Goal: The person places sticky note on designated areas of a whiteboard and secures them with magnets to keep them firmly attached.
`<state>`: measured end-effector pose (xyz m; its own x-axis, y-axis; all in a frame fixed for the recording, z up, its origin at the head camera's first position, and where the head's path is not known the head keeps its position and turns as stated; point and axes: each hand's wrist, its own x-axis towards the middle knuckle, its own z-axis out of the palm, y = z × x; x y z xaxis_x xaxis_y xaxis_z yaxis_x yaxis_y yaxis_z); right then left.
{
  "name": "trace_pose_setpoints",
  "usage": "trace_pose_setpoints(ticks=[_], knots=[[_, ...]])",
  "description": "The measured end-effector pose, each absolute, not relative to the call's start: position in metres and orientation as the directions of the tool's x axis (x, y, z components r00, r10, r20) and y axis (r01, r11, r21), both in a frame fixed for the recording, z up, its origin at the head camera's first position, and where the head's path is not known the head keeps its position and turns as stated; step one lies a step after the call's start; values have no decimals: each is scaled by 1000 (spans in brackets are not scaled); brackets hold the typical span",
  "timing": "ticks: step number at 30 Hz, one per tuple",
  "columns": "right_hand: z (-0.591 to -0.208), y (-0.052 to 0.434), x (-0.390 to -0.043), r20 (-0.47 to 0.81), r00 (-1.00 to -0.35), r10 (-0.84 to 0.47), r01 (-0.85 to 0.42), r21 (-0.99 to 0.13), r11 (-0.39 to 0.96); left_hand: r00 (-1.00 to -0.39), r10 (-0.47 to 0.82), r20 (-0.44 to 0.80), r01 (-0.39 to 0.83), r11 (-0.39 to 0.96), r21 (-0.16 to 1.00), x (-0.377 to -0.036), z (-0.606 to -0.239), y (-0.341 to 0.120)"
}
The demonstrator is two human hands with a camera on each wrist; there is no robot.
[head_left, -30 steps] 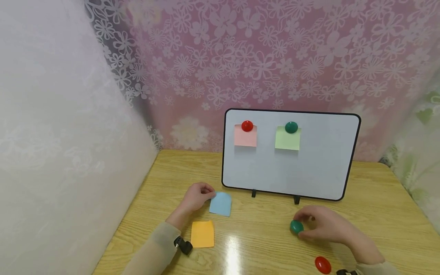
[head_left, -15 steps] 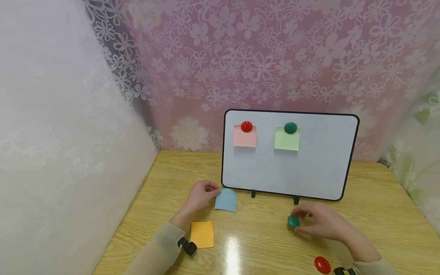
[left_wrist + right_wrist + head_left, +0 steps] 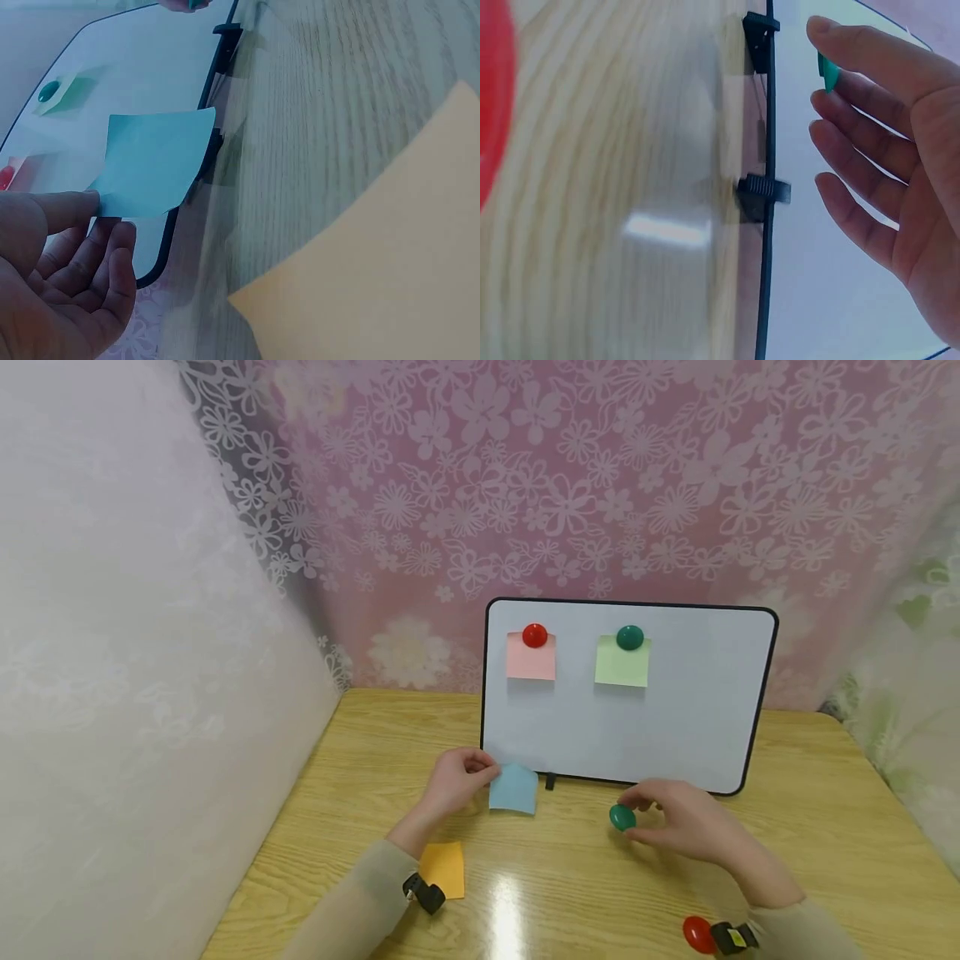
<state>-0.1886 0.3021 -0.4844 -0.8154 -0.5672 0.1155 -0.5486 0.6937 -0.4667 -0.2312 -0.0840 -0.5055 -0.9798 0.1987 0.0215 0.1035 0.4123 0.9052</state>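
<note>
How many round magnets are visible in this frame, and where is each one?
4. A red magnet pins the pink note and a green magnet pins the green note on the whiteboard; the right hand pinches another green magnet; a loose red magnet lies on the table.

Table (image 3: 810,793) was glossy wood-grain laminate with glare. Whiteboard (image 3: 675,727) looked smooth, slightly shiny, black plastic rim. Blue note (image 3: 513,790) was matt paper. Green magnet (image 3: 622,817) was glossy plastic. Lace curtain (image 3: 525,485) was cloth.
</note>
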Motion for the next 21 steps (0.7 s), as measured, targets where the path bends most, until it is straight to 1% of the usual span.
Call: trace_pose_setpoints(ticks=[5, 12, 21], knots=[[-482, 287, -192, 152, -805, -573, -572, -457, 682, -982, 187, 11, 88, 409, 908, -233, -499, -78], [-476, 265, -195, 214, -817, -535, -572, -419, 705, -984, 174, 36, 109, 434, 894, -236, -493, -67], [-470, 262, -198, 318, -825, -467, -563, -409, 718, -982, 178, 65, 132, 393, 910, -243, -486, -50]])
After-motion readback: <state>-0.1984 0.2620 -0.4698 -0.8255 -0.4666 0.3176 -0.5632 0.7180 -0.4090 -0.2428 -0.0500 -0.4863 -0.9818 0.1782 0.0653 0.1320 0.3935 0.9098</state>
